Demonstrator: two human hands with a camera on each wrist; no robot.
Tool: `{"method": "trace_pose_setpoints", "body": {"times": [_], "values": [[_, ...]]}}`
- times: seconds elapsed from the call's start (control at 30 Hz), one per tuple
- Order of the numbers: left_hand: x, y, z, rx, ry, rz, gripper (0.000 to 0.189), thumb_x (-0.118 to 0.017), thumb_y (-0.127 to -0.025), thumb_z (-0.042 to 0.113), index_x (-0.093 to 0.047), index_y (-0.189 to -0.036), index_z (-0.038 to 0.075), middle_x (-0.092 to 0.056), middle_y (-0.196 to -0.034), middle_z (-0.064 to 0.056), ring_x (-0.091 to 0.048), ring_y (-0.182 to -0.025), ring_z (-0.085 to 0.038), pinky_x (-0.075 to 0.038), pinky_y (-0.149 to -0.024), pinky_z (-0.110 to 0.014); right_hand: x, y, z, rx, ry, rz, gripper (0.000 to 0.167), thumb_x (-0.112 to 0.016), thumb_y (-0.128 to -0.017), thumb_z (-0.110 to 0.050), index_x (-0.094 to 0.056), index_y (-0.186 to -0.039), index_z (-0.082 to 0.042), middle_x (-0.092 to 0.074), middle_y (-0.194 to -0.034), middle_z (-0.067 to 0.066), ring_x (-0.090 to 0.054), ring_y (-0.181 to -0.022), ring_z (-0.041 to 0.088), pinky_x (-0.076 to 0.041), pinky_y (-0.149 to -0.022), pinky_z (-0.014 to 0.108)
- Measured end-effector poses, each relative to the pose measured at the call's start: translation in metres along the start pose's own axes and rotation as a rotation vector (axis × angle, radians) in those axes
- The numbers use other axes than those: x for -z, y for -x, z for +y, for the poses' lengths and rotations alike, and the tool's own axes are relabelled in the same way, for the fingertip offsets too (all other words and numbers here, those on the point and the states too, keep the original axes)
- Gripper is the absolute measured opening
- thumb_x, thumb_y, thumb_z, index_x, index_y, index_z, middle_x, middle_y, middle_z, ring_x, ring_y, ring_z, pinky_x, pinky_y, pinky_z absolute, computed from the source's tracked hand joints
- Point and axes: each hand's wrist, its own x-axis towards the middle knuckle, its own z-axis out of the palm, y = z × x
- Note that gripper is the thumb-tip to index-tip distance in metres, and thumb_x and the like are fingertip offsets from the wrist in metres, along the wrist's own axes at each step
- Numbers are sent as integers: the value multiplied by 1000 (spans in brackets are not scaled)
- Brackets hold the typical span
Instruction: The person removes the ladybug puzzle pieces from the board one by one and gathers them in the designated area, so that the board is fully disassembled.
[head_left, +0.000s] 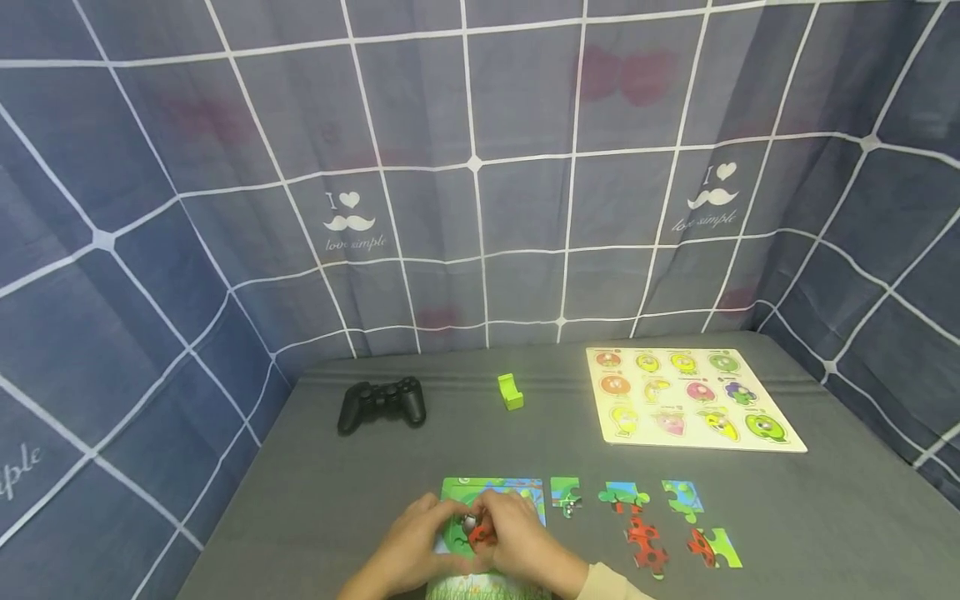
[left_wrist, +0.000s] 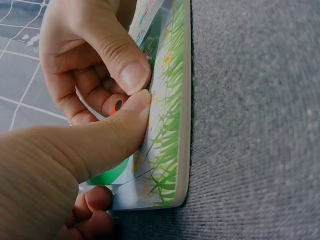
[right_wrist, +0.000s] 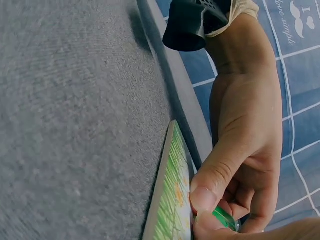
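A puzzle board (head_left: 489, 588) with a grass border lies at the front of the table. Over it my two hands meet around a ladybug puzzle piece (head_left: 482, 533), red with black marks, mostly covered by fingers. My left hand (head_left: 412, 540) curves in from the left, its thumb at the piece's near side. From the right, my right hand (head_left: 519, 537) pinches the piece between thumb and curled fingers. Both thumb tips come together just above the grass border in the left wrist view, beside a red bit (left_wrist: 117, 104) of the piece.
Right of the board lie several loose puzzle pieces, among them a green one (head_left: 566, 492) and a red one (head_left: 645, 546). Farther back are a black game controller (head_left: 382, 403), a small lime-green block (head_left: 510, 392) and a fruit board (head_left: 693, 400). Checked curtains (head_left: 517, 208) enclose the table.
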Motion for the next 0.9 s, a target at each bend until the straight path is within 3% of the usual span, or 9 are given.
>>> {"method": "trace_pose_setpoints", "body": {"times": [0.2, 0.37, 0.63, 0.9], "values": [[1, -1, -1, 34, -8, -4, 69, -80, -70, 55, -62, -126, 21, -44, -85, 7, -34, -73, -3, -30, -60, -20, -2, -1, -5, 15, 100, 16, 53, -91, -58, -24, -63, -101, -14, -60, -81, -14, -41, -79, 0, -30, -73, 23], [3, -1, -2, 54, -15, -11, 75, -82, -68, 54, -60, -130, 18, -43, -84, 7, -35, -73, -4, -31, -60, -21, -2, -3, -7, 60, 181, 46, 50, -89, -59, -29, -64, -99, -14, -54, -75, -15, -38, -76, 0, -29, -72, 21], [1, -2, 4, 79, 38, -82, 79, -81, -68, 51, -56, -136, 18, -43, -87, 6, -36, -76, -6, -33, -62, -21, -1, 0, -6, 6, 214, 51, 42, -90, -60, -28, -67, -93, -15, -60, -75, -15, -44, -76, 2, -31, -70, 23], [6, 2, 5, 88, 29, -71, 80, -80, -70, 49, -55, -137, 14, -44, -89, 6, -36, -78, -6, -31, -66, -21, -7, -4, -7, 38, 205, 35, 28, -85, -71, -23, -73, -94, -14, -66, -79, -12, -53, -78, 3, -33, -69, 23]]}}
